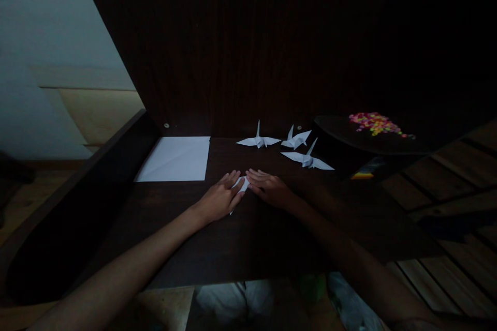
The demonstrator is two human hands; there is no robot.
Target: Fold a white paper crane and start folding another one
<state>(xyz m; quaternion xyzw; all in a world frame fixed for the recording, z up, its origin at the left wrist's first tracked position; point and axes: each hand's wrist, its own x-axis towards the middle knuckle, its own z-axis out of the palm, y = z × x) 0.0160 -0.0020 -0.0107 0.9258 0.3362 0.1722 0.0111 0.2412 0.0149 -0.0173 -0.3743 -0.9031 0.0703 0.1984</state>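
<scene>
A small piece of folded white paper (243, 184) lies on the dark desk, partly covered by both hands. My left hand (220, 197) rests over its left side, palm down, with the fingers stretched out and the thumb spread toward the paper. From the other side, my right hand (269, 187) lays its extended fingertips on the paper's right edge. Most of the paper's shape is hidden under the fingers. Just beyond the hands are three white paper cranes: one crane (259, 141) with wings spread, a second crane (297, 139) near the back panel, and a third crane (308, 160) closest to my right hand.
White paper sheets (174, 159) lie at the desk's left, beside a raised dark side board (77, 201). On a rounded shelf (341, 132) to the right sits a heap of small colourful pieces (375, 123). A tall dark panel (240, 46) rises behind the desk.
</scene>
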